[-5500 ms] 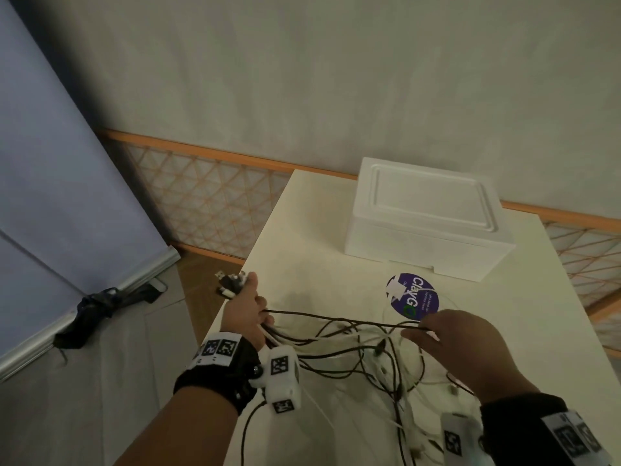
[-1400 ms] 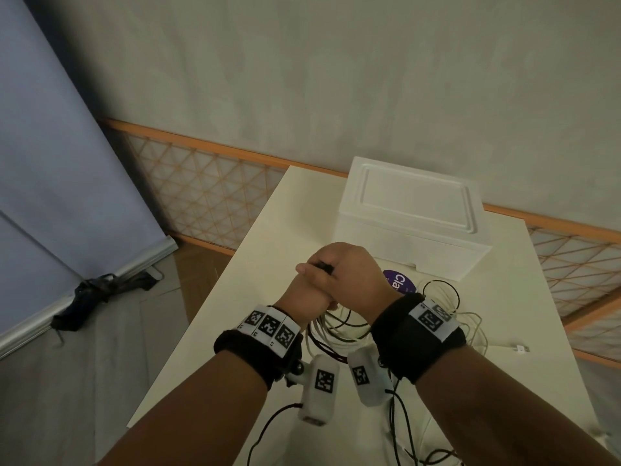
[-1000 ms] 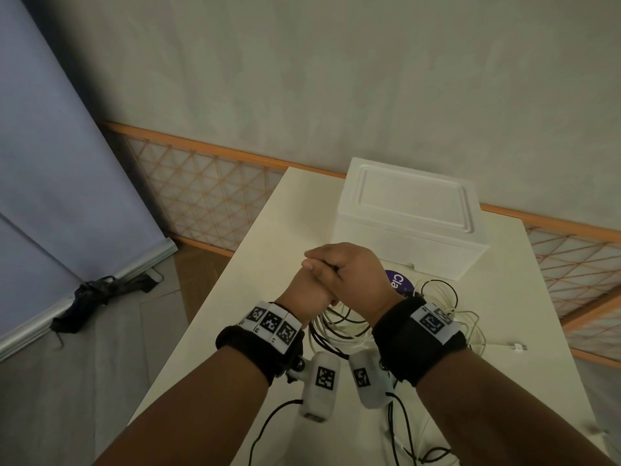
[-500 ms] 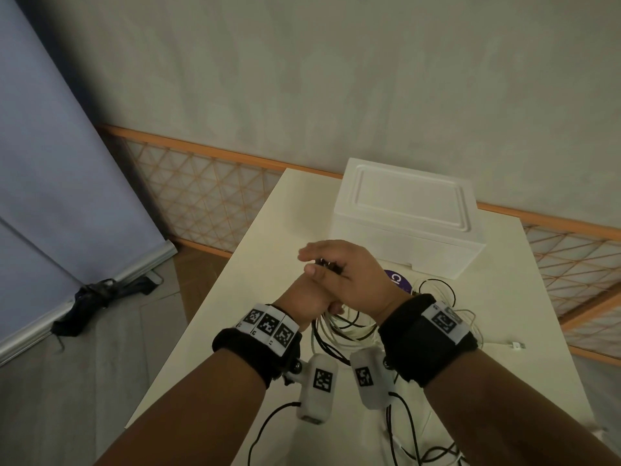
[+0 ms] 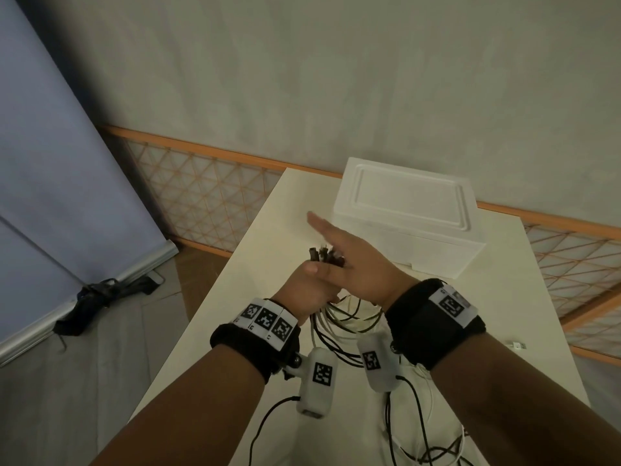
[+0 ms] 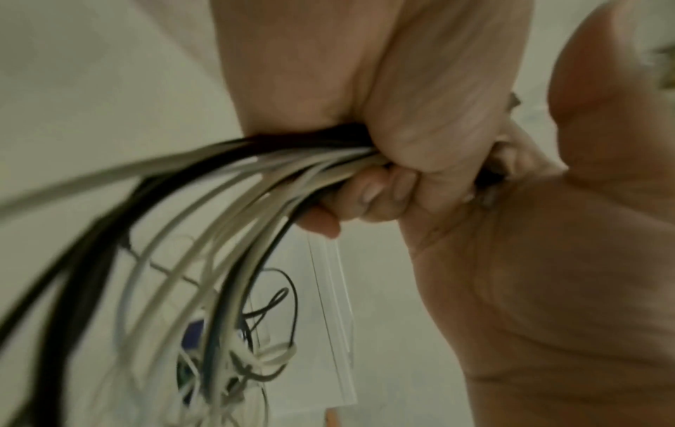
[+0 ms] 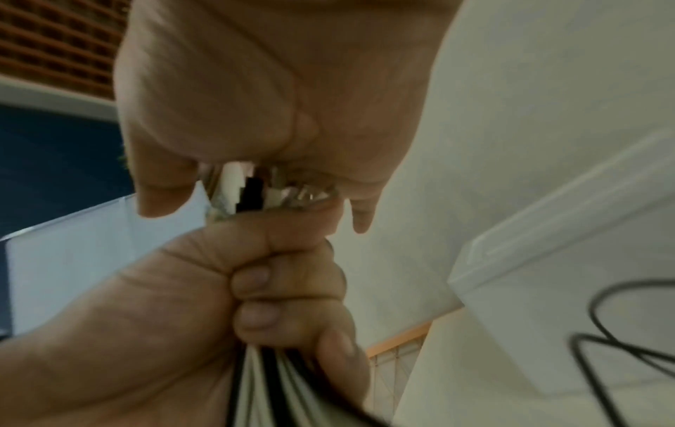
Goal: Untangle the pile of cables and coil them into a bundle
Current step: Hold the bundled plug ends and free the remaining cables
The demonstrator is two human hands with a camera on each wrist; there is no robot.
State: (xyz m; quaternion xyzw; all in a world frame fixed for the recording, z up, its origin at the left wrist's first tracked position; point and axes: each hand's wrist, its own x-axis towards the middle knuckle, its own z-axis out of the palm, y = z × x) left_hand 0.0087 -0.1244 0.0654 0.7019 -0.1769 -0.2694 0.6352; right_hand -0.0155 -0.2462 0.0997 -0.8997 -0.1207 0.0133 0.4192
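My left hand [image 5: 307,285] is closed in a fist round a bunch of black and white cables [image 6: 226,185], held up above the cream table [image 5: 268,230]. Their plug ends [image 5: 324,255] stick up out of the fist. My right hand [image 5: 349,260] lies flat with straight fingers, its palm pressing down on those plug ends [image 7: 277,192]. In the right wrist view the left hand's fingers [image 7: 288,291] curl tight round the cables [image 7: 270,384]. The rest of the cables [image 5: 349,317] hang in loops below the hands, and more lie tangled on the table near me [image 5: 423,449].
A white foam box [image 5: 406,213] stands at the far end of the table. A white plug [image 5: 517,345] lies by the right table edge. Orange lattice fencing [image 5: 201,193] runs behind, and a blue roll-up screen [image 5: 50,163] leans at the left over the floor.
My right hand, earlier wrapped over the left fist, has opened flat; its fingers now point left and the plug ends show. Over the longer span the spread cables were gathered into my left hand.
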